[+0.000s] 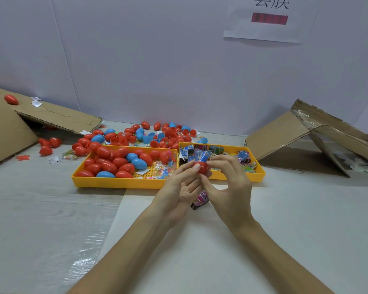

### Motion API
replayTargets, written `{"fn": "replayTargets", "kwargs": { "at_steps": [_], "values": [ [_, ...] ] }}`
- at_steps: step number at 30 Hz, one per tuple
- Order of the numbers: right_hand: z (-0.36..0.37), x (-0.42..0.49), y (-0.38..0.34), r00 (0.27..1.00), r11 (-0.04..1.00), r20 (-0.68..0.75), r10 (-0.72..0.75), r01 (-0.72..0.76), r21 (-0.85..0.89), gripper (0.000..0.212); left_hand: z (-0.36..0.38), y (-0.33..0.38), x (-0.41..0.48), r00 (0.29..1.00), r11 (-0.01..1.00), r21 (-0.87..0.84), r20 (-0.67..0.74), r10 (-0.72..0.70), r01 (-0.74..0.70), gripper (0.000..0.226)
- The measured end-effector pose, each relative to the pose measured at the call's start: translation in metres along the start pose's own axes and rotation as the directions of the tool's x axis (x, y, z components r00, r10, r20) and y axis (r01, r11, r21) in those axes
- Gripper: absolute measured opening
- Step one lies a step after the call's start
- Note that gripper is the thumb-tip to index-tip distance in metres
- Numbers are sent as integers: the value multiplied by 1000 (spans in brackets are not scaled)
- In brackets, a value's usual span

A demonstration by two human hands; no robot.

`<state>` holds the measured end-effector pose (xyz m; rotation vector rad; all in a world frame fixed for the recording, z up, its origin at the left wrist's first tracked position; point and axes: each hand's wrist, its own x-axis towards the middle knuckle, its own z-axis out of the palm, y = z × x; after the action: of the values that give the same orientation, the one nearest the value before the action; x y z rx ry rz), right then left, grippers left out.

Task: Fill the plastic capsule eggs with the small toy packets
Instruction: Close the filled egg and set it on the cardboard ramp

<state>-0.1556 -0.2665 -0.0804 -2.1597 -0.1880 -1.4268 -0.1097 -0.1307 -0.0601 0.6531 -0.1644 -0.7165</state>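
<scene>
Both forearms (125,240) come up from the bottom edge and meet over a white sheet (179,251) on the desk (40,209). My left grip (179,187) is palm-up, its thumb and fingers closed on a red egg half (202,168) held upright. A blue packet (204,155) sticks up out of the egg's open top. My right grip (229,187) curls in from the other side, fingers bent onto the packet and thumb against the egg's side. Just below my hands a pink packet (200,200) lies on the sheet, partly hidden.

Beyond them sit two yellow trays side by side, edges touching. The left tray (115,183) holds closed red and blue eggs (115,162) with a few clear bags of tiny toys at its right end. The right tray (260,172) is heaped with small printed packets (244,158). More eggs (157,134), some whole and some open halves, lie scattered on the desk behind the trays. Flattened cardboard (57,117) leans at the far left, more cardboard (285,132) at the right. A paper sign (270,20) hangs on the wall above.
</scene>
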Motion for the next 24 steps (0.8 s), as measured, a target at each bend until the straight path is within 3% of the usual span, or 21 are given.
{"fn": "replayTargets", "kwargs": {
  "at_steps": [8,19,24],
  "values": [
    [-1,1,-6,1000,999,0,-5,5,-33,35,1,-1,0,1000,1000,5,7,1,-1,48],
    [2,-3,1,997,996,-47,-66,62,-67,23,-1,-2,3,1000,1000,-10,22,-3,3,41],
    [3,-3,-2,997,996,-43,-58,55,-76,34,-3,0,2,1000,1000,-20,16,-8,8,46]
  ]
}}
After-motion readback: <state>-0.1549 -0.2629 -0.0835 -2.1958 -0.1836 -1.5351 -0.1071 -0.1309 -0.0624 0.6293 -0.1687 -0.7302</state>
